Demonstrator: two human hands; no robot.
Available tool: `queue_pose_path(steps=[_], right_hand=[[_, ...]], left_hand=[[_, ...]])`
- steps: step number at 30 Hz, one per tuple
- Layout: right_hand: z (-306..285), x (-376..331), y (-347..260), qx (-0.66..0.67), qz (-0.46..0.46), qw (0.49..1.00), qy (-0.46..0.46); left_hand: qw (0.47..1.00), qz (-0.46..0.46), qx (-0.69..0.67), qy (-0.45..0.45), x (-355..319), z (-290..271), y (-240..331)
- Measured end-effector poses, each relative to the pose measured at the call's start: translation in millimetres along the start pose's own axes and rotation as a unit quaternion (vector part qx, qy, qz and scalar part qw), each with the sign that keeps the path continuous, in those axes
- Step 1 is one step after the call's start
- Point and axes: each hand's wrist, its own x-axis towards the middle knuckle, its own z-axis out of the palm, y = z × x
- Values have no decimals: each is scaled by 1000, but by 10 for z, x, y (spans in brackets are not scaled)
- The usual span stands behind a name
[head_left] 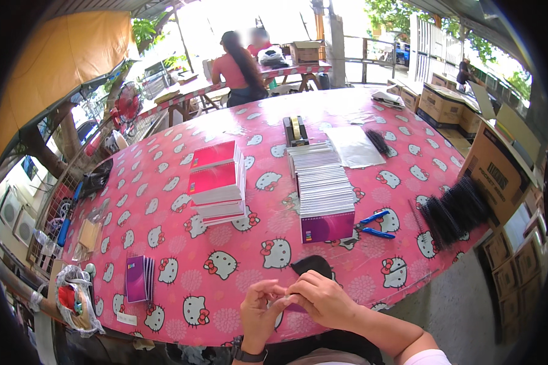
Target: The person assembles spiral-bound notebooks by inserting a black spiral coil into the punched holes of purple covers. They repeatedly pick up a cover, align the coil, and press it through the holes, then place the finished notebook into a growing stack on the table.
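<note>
My left hand (263, 309) and my right hand (324, 302) meet near the table's front edge, fingertips pinched together. What they pinch is too small to make out. A sliver of something purple (296, 308) shows beneath my right hand. Just beyond my fingers lies a black, soft-looking piece (313, 265). Farther out is a long row of notebooks (327, 188), packed on edge, with a purple cover at the near end. Beside its right side lie blue-handled pliers (376, 226). Stacked notebooks with pink covers (215, 177) stand to the left of the row.
A pink patterned cloth (182, 292) covers the table. Black spiral coils (453, 207) lie at right by a cardboard box (499, 173). A tape dispenser (296, 131) and white sheet (354, 146) sit farther back. Purple notebooks (140, 278) lie at left. People (243, 67) sit beyond.
</note>
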Motion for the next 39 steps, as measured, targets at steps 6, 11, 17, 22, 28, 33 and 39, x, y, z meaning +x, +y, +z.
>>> queue_pose_path(steps=[6,11,17,22,28,33,39], right_hand=[[-653,180,123,217,-6,952,214],[-1533,236,413,508,-164,803,263],[-1893,278,647,613,-151,711,310],[-1985,171,900,658,-205,674,265],[-1669,25,879,670,-99,688,261],[-1001,-136,963,592,106,756,260],[-533,-470,1129,416,264,851,180]], left_hand=[[998,-27,49,29,1,-126,-33],[996,-48,32,74,57,-276,90],[996,-35,4,86,40,-357,66],[994,-15,35,98,21,-409,103],[992,-11,-63,112,28,-533,148],[981,37,-64,178,61,-933,211],[947,100,34,304,24,-1766,338]])
